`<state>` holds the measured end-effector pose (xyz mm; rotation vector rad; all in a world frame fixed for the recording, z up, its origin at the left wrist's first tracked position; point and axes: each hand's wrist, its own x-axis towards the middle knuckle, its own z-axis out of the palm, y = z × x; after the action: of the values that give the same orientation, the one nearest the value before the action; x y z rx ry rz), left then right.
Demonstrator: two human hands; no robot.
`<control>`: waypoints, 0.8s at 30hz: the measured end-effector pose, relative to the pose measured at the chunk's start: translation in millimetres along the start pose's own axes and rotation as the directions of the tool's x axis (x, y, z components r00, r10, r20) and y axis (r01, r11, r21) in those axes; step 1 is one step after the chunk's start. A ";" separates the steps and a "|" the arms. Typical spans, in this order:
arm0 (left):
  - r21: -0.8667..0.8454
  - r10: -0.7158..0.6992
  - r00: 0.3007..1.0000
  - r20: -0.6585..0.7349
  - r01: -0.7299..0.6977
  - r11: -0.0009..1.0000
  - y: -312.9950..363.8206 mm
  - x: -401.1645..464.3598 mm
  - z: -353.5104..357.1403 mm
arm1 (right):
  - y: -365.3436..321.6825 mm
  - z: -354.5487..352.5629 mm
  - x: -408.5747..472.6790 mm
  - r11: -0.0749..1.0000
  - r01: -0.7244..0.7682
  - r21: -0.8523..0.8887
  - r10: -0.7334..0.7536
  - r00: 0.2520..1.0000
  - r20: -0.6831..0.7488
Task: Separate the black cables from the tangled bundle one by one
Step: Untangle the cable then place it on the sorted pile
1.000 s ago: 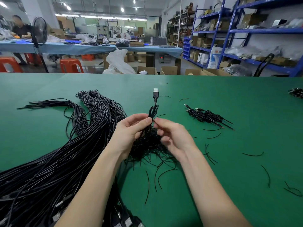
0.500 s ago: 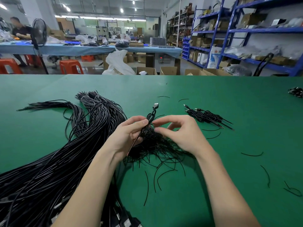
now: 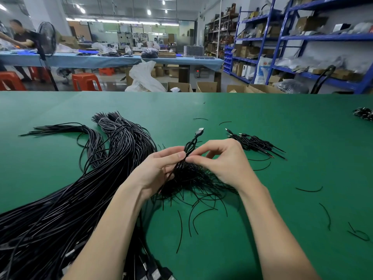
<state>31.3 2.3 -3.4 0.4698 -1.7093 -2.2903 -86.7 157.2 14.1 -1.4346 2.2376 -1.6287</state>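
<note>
A thin black cable (image 3: 190,145) with a silver USB plug at its far end (image 3: 199,131) sticks up between my two hands over the green table (image 3: 282,128). My left hand (image 3: 159,168) pinches this cable with thumb and forefinger. My right hand (image 3: 220,160) pinches it from the other side, fingertips almost touching the left ones. Under both hands lies a tangled bundle of short black cables (image 3: 193,182). A big sheaf of long black cables (image 3: 70,199) fans across the table's left side.
A small pile of separated black cables (image 3: 256,144) lies to the right of my hands. Loose cable offcuts (image 3: 308,189) are scattered at the right. Another small black bunch (image 3: 363,114) sits at the far right edge. Behind the table are shelves, stools and boxes.
The cable's plug has tipped from upright towards the right and come lower. My right hand has risen and turned so that its fingertips meet the left hand's on the cable.
</note>
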 end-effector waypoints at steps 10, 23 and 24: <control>0.003 0.223 0.963 -0.153 -0.225 0.974 0.0 1.3 5.6 | 1.8 47.3 -2.8 -0.189 -0.597 0.780 0.498 0.626 0.600; -0.213 0.053 0.989 -0.137 -0.081 0.974 -1.7 8.3 1.5 | 16.4 30.2 -1.2 0.911 0.223 -0.347 -0.318 0.915 -0.249; -0.199 0.050 0.989 -0.137 -0.077 0.977 -1.5 7.6 1.6 | 16.2 28.2 -1.4 0.897 0.228 -0.378 -0.330 0.916 -0.229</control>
<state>23.7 1.2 -5.2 0.5027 -1.3903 -2.3026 -82.3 137.8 -11.6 -1.7806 2.6990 -1.6801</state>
